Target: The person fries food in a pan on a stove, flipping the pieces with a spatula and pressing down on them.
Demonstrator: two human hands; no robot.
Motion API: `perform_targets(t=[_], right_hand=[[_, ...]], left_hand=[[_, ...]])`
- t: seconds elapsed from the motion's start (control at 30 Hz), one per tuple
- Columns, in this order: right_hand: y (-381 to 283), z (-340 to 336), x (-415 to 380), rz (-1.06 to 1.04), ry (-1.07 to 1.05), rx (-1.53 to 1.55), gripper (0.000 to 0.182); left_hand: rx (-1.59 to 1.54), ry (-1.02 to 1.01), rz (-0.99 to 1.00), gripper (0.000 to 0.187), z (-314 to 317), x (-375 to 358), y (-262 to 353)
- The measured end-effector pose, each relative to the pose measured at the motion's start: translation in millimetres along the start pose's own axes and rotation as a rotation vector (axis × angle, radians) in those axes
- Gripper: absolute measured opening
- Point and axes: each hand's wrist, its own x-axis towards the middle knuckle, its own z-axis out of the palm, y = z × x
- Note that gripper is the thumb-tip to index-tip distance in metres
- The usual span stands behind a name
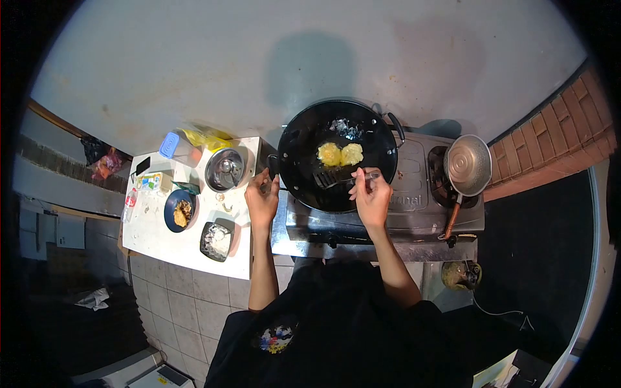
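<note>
A large black wok [310, 123] sits on the stove's left burner. Two yellow pieces of food [341, 154] lie side by side near its middle. My right hand [371, 193], over the wok's lower right part, is closed round the handle of a dark slotted spatula [325, 178]. The spatula's head is inside the wok, just below the left piece of food. At the wok's left handle is my left hand [262, 199], fingers curled with gaps between them; nothing shows in it, and whether it touches the handle is unclear.
The white table [155, 227] at left bears a metal bowl [225, 170], a dark blue bowl with food [169, 210], a square dish of white powder [217, 241], a blue-lidded container [169, 145] and a phone [143, 166]. A lidded pan [468, 165] rests on the right burner.
</note>
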Motion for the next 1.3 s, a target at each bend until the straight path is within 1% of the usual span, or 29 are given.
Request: perform_targets(t=[0.1,0.33,0.4,0.5,0.6,0.7,0.77,0.87,1.13,1.3], right_hand=[[-1,-1,-1,-0.041,0.026,-0.012,0.015],[-17,-19,-4,-0.041,0.018,-0.052,0.013],[-23,-26,-2,-0.044,0.019,-0.053,0.013],[-33,-33,1,-0.062,0.014,-0.058,0.014],[-33,-31,8,-0.040,-0.001,0.040,0.016],[-19,-15,16,-0.056,0.025,0.110,0.016],[3,-5,24,-0.129,0.003,0.105,0.014],[10,5,27,-0.138,-0.010,0.056,0.014],[21,-6,5,-0.072,-0.036,-0.011,0.014],[27,-17,-1,-0.015,-0.038,0.035,0.011]], left_hand=[[-0.006,-0.003,0.001,0.036,1,1,-2],[0.017,-0.013,0.029,0.037,-2,1,0],[0.008,-0.052,-0.032,0.040,-4,1,4],[0.011,-0.052,-0.033,0.041,-4,1,5],[0.006,-0.052,-0.059,0.041,-4,0,8],[0.013,-0.056,-0.055,0.041,-4,0,7],[-0.010,-0.029,-0.036,0.040,-1,-1,4],[-0.014,-0.001,0.003,0.039,0,0,-1],[-0.018,-0.006,-0.004,0.039,0,-1,3],[-0.015,-0.023,-0.002,0.039,0,0,-1]])
